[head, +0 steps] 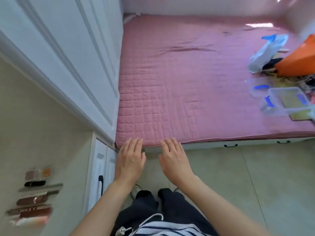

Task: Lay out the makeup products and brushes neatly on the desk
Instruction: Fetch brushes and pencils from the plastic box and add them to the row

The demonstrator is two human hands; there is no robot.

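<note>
Makeup products [35,198] in neat column on desk [34,133], far lower left: small palettes at top, dark tube below, slim sticks, reddish cases; blurred. Left hand [130,160] and right hand [173,159] both out in front, palms down, fingers straight and together, holding nothing, fingertips over near edge of pink mattress [196,82]; contact unclear. Hands side by side, apart, away from desk. Clear plastic boxes [286,103] and orange bag [300,57] on mattress, far right.

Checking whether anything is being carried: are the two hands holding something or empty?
Empty. The left hand and right hand show straight, spread fingers in front of the bed edge, gripping nothing.
</note>
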